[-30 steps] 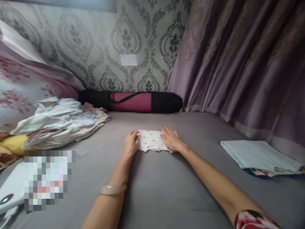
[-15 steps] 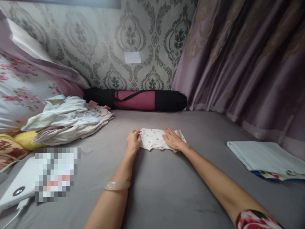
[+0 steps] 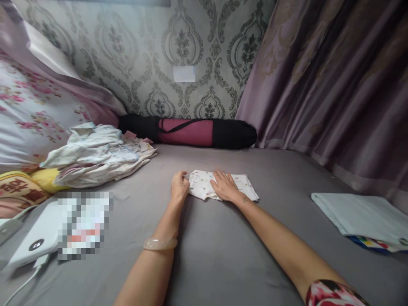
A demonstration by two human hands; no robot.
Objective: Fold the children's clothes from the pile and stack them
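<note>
A small white printed piece of clothing lies folded flat on the grey bed sheet. At its left end is my left hand, its fingers curled in and pinching the edge; the fingertips are partly hidden. My right hand rests palm down across the middle of the cloth, fingers stretched out, so part of the print is covered. The cloth's right end shows beyond that hand, with its layers slightly uneven.
To the left lie a pile of rumpled clothes, a yellow cushion and a white power bank with a cable. Folded pale cloth sits at the right. Along the wall stretches a black and maroon bag, beside a purple curtain.
My right hand has slid left over the cloth, from near its right end to its middle. My left hand's fingers have curled in more at the left end. The view has shifted slightly.
</note>
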